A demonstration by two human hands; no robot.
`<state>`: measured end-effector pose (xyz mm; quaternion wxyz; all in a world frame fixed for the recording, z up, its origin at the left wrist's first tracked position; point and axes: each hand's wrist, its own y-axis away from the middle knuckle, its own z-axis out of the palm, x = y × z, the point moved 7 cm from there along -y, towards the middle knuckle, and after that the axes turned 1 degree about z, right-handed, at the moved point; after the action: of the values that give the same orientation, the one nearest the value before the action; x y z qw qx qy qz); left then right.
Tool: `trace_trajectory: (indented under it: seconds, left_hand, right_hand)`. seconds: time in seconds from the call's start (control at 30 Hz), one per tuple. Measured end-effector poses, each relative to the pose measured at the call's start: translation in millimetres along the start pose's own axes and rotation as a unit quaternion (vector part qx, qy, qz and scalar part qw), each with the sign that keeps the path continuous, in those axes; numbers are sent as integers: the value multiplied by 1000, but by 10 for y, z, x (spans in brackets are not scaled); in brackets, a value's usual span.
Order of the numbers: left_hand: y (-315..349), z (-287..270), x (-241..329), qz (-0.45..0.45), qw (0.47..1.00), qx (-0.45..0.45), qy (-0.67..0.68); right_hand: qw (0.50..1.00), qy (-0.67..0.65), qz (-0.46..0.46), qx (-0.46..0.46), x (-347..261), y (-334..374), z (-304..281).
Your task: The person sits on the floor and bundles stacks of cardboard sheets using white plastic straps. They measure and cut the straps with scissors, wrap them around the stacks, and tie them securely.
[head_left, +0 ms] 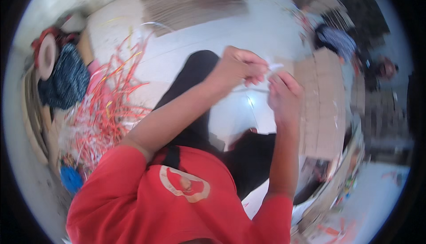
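Observation:
My two hands are raised close together above the gap between my knees. The fingertips of my left hand (237,68) are pinched on a thin white strip (276,66). My right hand (285,92), a little nearer to me, is closed with thumb and fingers at the strip's other side. A pale strand seems to loop below both hands, though blur hides where it begins and ends. What the strip is made of cannot be made out.
On the left lies a tangled heap of red and white strips (108,106), beside dark patterned cloth (66,79) and a blue round object (71,179). Flat cardboard (195,8) lies ahead. A cardboard stack (321,106) stands at my right. Another person (384,68) is at far right.

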<state>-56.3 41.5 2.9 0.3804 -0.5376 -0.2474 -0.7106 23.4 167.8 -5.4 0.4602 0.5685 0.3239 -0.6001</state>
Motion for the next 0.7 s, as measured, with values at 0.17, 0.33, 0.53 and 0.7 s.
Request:
trace_trajectory:
  seconds: [0.17, 0.33, 0.53, 0.7]
  left_hand:
    - [631, -1394, 1006, 369, 878, 251, -175]
    - [2961, -3027, 2020, 439, 682, 546, -211]
    - [4661, -3038, -71, -218, 786, 523, -249]
    - [5288, -1893, -2496, -473, 867, 156, 8]
  right_hand:
    - [997, 64, 12, 30, 24, -116, -461]
    - [996, 68, 51, 18, 514, -601, -965]
    - [987, 72, 136, 48, 983, -1165, -1172]
    - [984, 96, 147, 21, 991, -1436, -810]
